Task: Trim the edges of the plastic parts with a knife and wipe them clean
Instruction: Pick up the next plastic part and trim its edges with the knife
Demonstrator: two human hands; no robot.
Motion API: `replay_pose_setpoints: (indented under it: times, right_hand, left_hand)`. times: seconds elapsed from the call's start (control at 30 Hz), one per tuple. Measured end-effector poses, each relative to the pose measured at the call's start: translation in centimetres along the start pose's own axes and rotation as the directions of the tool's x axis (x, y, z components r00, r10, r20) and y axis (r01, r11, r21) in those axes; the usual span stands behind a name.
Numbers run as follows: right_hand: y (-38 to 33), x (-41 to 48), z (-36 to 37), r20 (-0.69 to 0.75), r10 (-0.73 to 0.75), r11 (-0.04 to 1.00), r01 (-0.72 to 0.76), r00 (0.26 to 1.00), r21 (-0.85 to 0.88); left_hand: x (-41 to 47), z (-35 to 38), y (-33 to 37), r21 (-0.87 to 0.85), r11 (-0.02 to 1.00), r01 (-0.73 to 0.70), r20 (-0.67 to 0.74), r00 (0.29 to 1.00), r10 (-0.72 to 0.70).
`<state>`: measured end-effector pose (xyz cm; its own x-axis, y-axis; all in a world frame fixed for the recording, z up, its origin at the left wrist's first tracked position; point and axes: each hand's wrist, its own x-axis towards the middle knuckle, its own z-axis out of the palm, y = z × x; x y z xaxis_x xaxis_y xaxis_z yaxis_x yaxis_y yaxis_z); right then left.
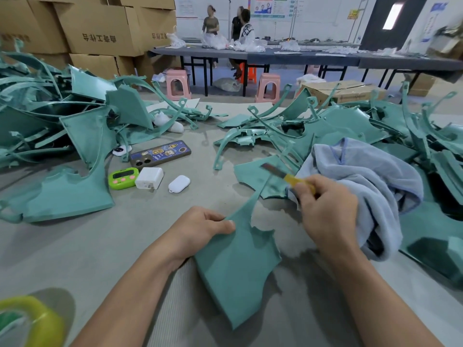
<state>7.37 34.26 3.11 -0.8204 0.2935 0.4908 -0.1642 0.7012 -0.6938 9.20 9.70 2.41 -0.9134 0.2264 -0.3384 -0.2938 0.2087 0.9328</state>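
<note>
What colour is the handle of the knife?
Yellow. The knife handle shows best in the head view.

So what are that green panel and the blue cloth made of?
The panel seems to be rigid moulded plastic: matte teal, thin, with ragged edges. The cloth looks like soft terry or microfibre: pale blue, fuzzy, falling in limp folds, with a stitched hem.

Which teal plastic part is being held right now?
The flat panel nearest the camera, pinched by the left hand; the rest lie loose on the table.
</note>
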Motion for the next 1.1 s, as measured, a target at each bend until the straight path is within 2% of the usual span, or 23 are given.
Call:
replay_pose_setpoints:
  times: [0.03,0.07,0.13,0.2,0.23,0.3,0.37,0.4,0.47,0.53,0.57,0.6,0.63,0.67,0.73,0.77,0.8,0.87,0.93,1.0,1.1]
  right_hand:
    - [0.1,0.1,-0.2,-0.077,0.011,1.0,-0.01,0.997,0.018]
    - [0.1,0.0,-0.5,-0.089,-0.012,0.997,0.018,0.996,0.069]
    - [-0.3,-0.6,-0.5,0.059,-0.137,0.978,0.126,0.989,0.165]
    - [-0.4,-1.1,-0.2,0.193,-0.223,0.973,0.204,0.956,0.111]
    - [-0.2,-0.9,0.0,0.163,-0.202,0.979,0.198,0.966,0.044]
    - [-0.1,-0.1,-0.3,-0.034,-0.075,0.996,0.074,0.997,-0.04]
    - [0.0,0.1,-0.8,-0.189,-0.02,0.999,0.012,0.982,-0.047]
    - [-0.1,-0.2,-0.8,-0.192,-0.031,0.999,0.027,0.981,-0.02]
    - [-0.3,-0.7,-0.3,-0.072,-0.017,0.99,0.027,0.997,0.14]
    - [-0.8,-0.9,0.4,0.168,0.091,0.9,-0.153,0.982,0.409]
    - [-1.3,-1.0,0.7,0.337,0.133,0.807,-0.299,0.932,0.51]
    - [-1.7,-1.2,0.9,0.501,0.146,0.717,-0.44,0.853,0.54]
    - [-1.9,-1.4,1.0,0.629,0.136,0.675,-0.536,0.766,0.508]
    - [-2.0,-1.6,1.1,0.711,0.117,0.674,-0.581,0.693,0.456]
    - [-1.9,-2.1,1.1,0.789,0.073,0.704,-0.592,0.61,0.392]
    - [-1.9,-2.2,1.0,0.8,0.059,0.712,-0.587,0.597,0.385]
    - [-2.0,-2.2,1.0,0.791,0.062,0.711,-0.584,0.608,0.393]
    - [-2.1,-2.1,1.4,0.702,0.15,0.649,-0.605,0.696,0.461]
    - [-2.1,-2.2,1.8,0.61,0.246,0.557,-0.625,0.753,0.547]
    - [-2.5,-2.5,2.2,0.63,0.211,0.527,-0.63,0.747,0.57]
    - [-2.8,-3.0,2.7,0.65,0.165,0.486,-0.635,0.742,0.601]
  left_hand:
    - [0.0,0.0,0.0,0.005,1.0,0.005,0.0,1.0,-0.005]
    - [0.0,0.0,0.1,0.011,1.0,0.008,0.0,1.0,-0.008]
    - [-0.1,0.0,0.2,0.027,1.0,0.011,-0.001,1.0,-0.011]
    - [-0.4,0.0,0.3,0.036,0.999,0.021,0.009,1.0,-0.021]
    - [-0.5,0.0,0.4,0.038,0.999,0.023,0.016,1.0,-0.024]
    - [-0.7,0.0,0.4,0.046,0.998,0.03,0.016,0.999,-0.03]
    - [-0.7,0.0,0.4,0.058,0.998,0.025,0.004,1.0,-0.025]
    - [-0.6,-0.1,0.4,0.065,0.998,0.022,0.001,1.0,-0.022]
    - [-0.5,0.0,0.4,0.074,0.997,0.015,-0.008,1.0,-0.015]
    - [-0.6,0.1,0.4,0.09,0.996,-0.009,-0.029,0.999,0.012]
    - [-0.6,0.1,0.3,0.103,0.994,-0.023,-0.05,0.998,0.029]
    - [-0.6,0.1,0.2,0.108,0.993,-0.04,-0.068,0.997,0.048]
    - [-0.7,0.2,0.3,0.091,0.994,-0.061,-0.074,0.995,0.068]
    - [-0.8,0.2,0.5,0.043,0.995,-0.086,-0.074,0.993,0.089]
    - [-0.8,0.1,0.7,-0.106,0.984,-0.143,-0.113,0.985,0.131]
    - [-0.8,-0.1,0.8,-0.195,0.967,-0.167,-0.148,0.979,0.139]
    - [-0.7,-0.4,0.9,-0.301,0.937,-0.18,-0.17,0.977,0.133]
    - [-0.7,-0.8,1.2,-0.57,0.804,-0.17,-0.12,0.985,0.123]
    - [-1.0,-0.6,1.5,-0.701,0.698,-0.147,-0.048,0.986,0.159]
    - [-1.0,-0.1,1.3,-0.651,0.746,-0.137,-0.051,0.989,0.137]
    - [-0.6,1.2,1.0,-0.517,0.834,-0.19,-0.232,0.97,0.077]
